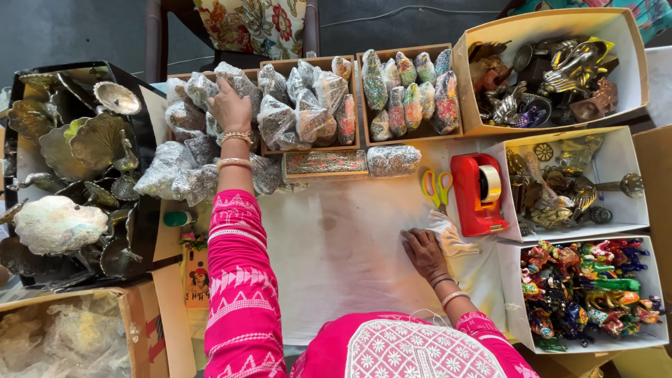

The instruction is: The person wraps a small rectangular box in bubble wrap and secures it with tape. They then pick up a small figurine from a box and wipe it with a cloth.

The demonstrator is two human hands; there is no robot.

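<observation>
Head view: clear-wrapped, perhaps glittery figurines (pixel 199 91).

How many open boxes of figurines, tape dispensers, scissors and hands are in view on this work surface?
White boxes of figurines: 2
Tan box of metal figurines: 1
Red tape dispenser: 1
Scissors: 1
Hands, left hand and right hand: 2
Total: 7

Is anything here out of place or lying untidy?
Mostly tidy. Some wrapped bundles lie heaped on the table outside the wooden trays, below the left hand. A crumpled white scrap lies beside the right hand.
</observation>
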